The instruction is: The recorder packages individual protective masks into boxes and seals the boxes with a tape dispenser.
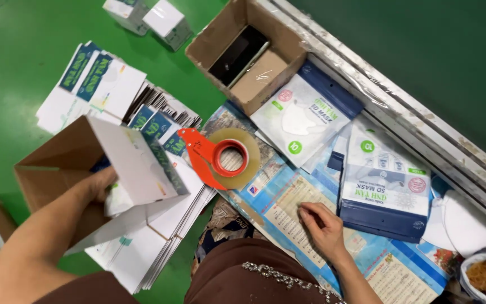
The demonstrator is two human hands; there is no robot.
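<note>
Carton (pixel 136 169) sat half-folded in your left hand (pixel 99 186), grip closed inside it, while your empty right hand (pixel 322 225) rested on the poster (pixel 288 197).

The floor (pixel 18 34) is bright green. The tape dispenser (pixel 198 155) is orange-red, its tape roll (pixel 248 152) tan. The mask packets (pixel 386 191) are white and navy with green dots. The cardboard box (pixel 265 73) is brown.
</note>
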